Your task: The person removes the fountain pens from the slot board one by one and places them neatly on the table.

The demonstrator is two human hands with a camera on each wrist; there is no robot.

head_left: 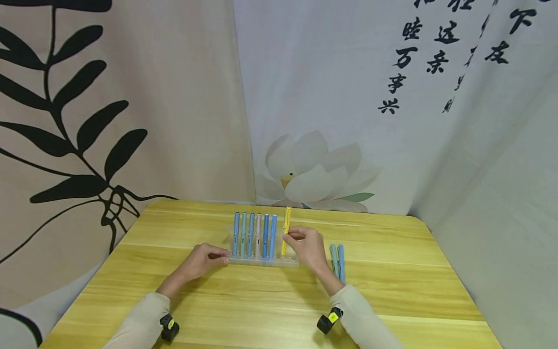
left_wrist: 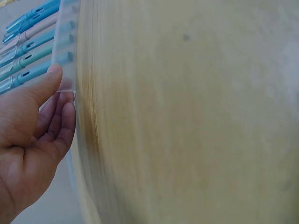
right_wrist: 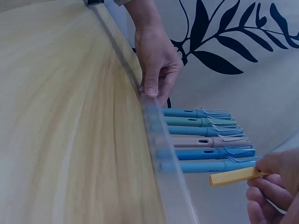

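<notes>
A clear plastic pen rack stands on the table, holding several upright pens in blue, green and pale pink, such as a pink pen. My left hand pinches the rack's left end, the thumb on one face and fingers behind, as the left wrist view shows. Between thumb and fingers, my right hand holds a yellow pen upright toward the rack's right end. Seen from the right wrist, the yellow pen's lower end is apart from the rack, beside the last blue pen.
A green pen and a blue pen lie side by side on the wooden table, right of my right hand and partly behind the forearm. Behind the table's far edge hangs a printed curtain.
</notes>
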